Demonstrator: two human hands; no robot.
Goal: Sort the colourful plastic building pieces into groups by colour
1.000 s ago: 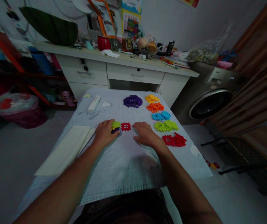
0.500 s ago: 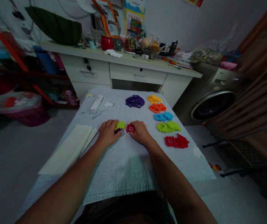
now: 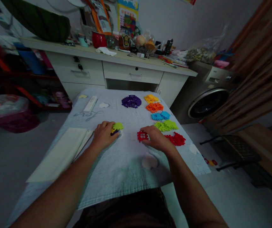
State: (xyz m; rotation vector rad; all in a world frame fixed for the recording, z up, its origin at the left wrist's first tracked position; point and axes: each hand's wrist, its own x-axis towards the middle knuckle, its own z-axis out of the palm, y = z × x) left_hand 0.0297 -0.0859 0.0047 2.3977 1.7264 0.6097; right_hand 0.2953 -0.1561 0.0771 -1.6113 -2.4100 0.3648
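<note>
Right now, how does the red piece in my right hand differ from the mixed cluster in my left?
The red piece is all red, while the mixed cluster shows green, yellow and dark purple. The red piece shows window-like openings; I can't make out any in the mixed cluster. Both are partly hidden, by your right hand and left hand.

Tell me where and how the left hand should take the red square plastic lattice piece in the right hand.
Probably pinch the red square plastic lattice piece by its toothed left edge, coming from the left: it is flat, the right hand grips its right side, and that edge points uncovered towards the left hand.
</note>
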